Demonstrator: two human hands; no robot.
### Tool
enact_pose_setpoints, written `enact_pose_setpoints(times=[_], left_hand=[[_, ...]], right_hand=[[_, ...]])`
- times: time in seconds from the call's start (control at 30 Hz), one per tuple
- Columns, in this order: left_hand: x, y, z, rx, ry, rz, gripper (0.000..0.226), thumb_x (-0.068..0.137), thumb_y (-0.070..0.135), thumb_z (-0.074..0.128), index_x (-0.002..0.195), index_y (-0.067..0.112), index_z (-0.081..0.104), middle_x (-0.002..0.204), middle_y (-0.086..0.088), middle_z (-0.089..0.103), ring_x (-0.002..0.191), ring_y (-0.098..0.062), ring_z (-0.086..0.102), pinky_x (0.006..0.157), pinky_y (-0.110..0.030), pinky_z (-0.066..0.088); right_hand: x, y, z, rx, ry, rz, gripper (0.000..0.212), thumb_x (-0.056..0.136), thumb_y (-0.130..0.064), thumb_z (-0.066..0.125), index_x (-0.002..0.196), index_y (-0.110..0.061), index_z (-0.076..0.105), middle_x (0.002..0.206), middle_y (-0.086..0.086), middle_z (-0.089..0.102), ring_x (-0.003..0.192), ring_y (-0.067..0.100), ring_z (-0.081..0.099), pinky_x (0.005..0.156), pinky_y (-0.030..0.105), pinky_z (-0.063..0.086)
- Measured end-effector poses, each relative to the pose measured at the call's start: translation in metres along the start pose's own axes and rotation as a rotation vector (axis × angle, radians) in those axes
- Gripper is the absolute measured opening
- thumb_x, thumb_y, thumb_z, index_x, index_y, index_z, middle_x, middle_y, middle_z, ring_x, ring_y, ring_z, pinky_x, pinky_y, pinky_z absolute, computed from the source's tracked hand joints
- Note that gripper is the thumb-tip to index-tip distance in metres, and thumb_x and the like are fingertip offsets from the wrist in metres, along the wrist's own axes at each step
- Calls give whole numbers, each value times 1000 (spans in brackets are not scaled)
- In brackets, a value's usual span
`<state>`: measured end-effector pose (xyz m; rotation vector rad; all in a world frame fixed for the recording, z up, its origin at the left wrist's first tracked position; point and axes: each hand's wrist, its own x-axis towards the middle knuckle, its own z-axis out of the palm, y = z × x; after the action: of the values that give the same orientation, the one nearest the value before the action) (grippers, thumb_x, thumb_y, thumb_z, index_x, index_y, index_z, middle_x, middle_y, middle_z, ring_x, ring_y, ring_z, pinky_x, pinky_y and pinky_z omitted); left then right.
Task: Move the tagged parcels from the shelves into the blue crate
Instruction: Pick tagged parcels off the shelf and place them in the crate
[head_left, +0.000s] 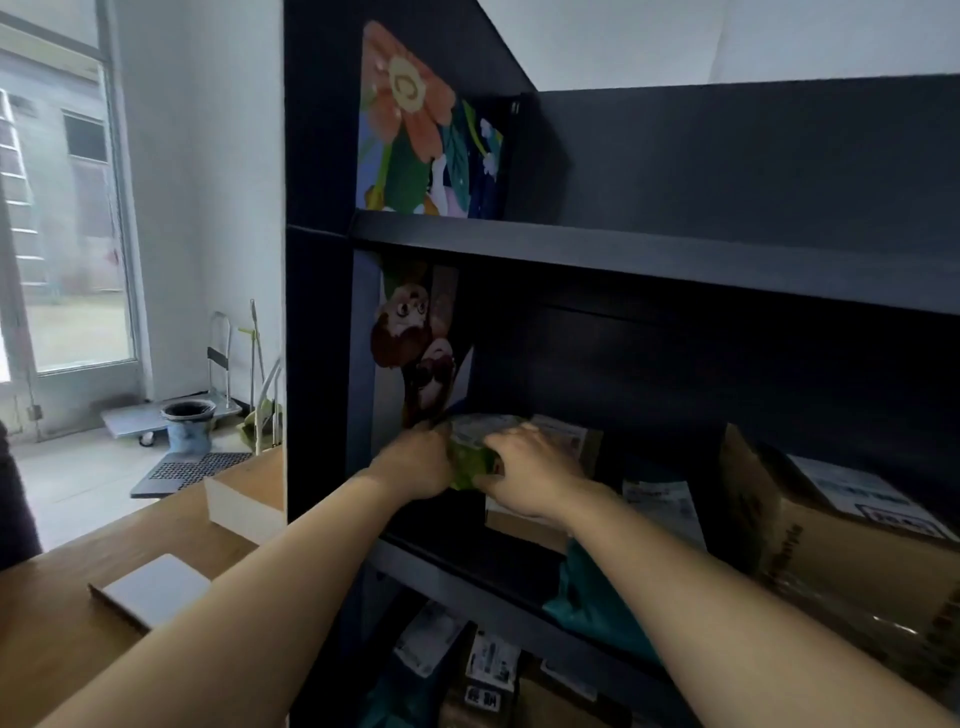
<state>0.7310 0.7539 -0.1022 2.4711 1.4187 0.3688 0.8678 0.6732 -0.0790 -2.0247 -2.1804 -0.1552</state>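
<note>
A white-walled room with a glass door (67, 218) at the upper left holds a dark shelf unit (649, 254) that fills the centre and right of the frame. Nearest, at the lower left, a wooden table (62, 618) carries a flat white box (156, 590). Both bare forearms reach up from the bottom edge into the middle shelf. The left hand (415, 462) and the right hand (530, 470) each clench one side of a small green parcel (470, 462) with a pale label, at the left end of that shelf. To the right lies a brown carton (831, 551), a teal bag (597, 608) below it. Higher up, a flower picture (421, 124) leans on the top shelf.
</note>
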Motion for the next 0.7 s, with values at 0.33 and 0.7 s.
enact_pose_setpoints(times=[0.33, 0.7], left_hand=[[52, -10, 10, -133, -77, -109, 37, 103, 26, 34, 123, 1, 54, 129, -16, 56, 114, -27, 55, 93, -30, 44], [55, -13, 17, -902, 181, -255, 15, 81, -6, 65, 86, 8, 62, 97, -12, 65, 93, -27, 61, 84, -39, 54]], right_hand=[[43, 4, 11, 139, -116, 103, 24, 89, -33, 56, 93, -12, 66, 96, 3, 65, 87, 22, 61, 70, 29, 51], [32, 24, 6, 324, 126, 197, 42, 87, -13, 55, 128, -20, 55, 117, 2, 64, 103, 20, 61, 76, 25, 47]])
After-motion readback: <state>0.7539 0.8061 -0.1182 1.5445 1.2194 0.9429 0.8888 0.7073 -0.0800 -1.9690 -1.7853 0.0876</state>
